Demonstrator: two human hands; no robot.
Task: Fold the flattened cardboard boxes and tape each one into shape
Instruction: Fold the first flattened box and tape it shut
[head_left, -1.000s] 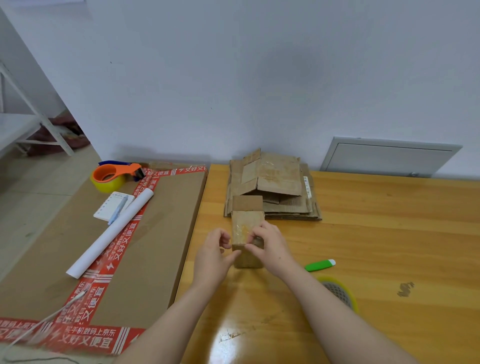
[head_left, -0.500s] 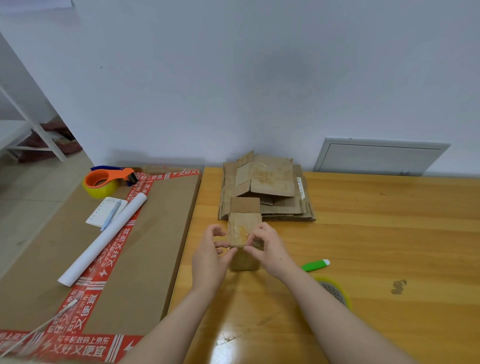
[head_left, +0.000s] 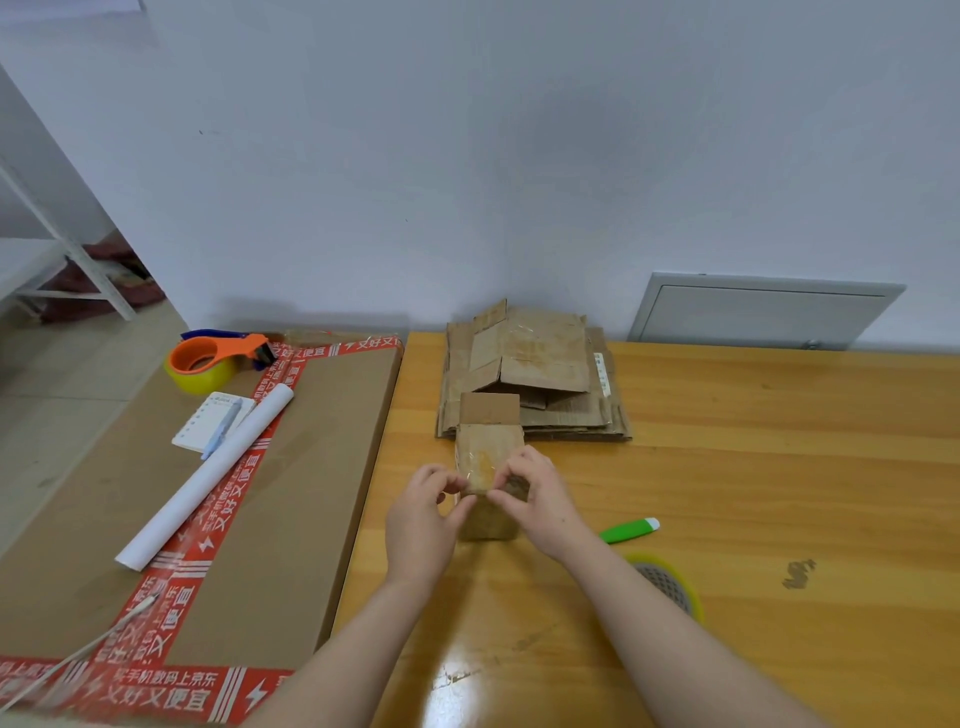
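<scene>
A small folded cardboard box (head_left: 487, 457) stands on the wooden table (head_left: 727, 493), its far flap upright and clear tape shining on its top. My left hand (head_left: 423, 519) pinches the box's near top edge from the left. My right hand (head_left: 540, 499) pinches the same edge from the right. Just behind the box lies a stack of flattened cardboard boxes (head_left: 535, 374) against the wall. A yellow tape roll in an orange dispenser (head_left: 213, 356) rests on the large carton at the far left.
A large flat carton with red printed tape (head_left: 291, 493) lies left of the table, carrying a white paper roll (head_left: 208, 475), a notepad (head_left: 208, 421) and a pen. A green cutter (head_left: 628, 530) and a yellow tape roll (head_left: 670, 584) sit by my right forearm. A grey wall panel (head_left: 763, 312) is behind.
Both hands stay at the box's near top edge, with the fingers pinching a little closer together. The view has shifted slightly.
</scene>
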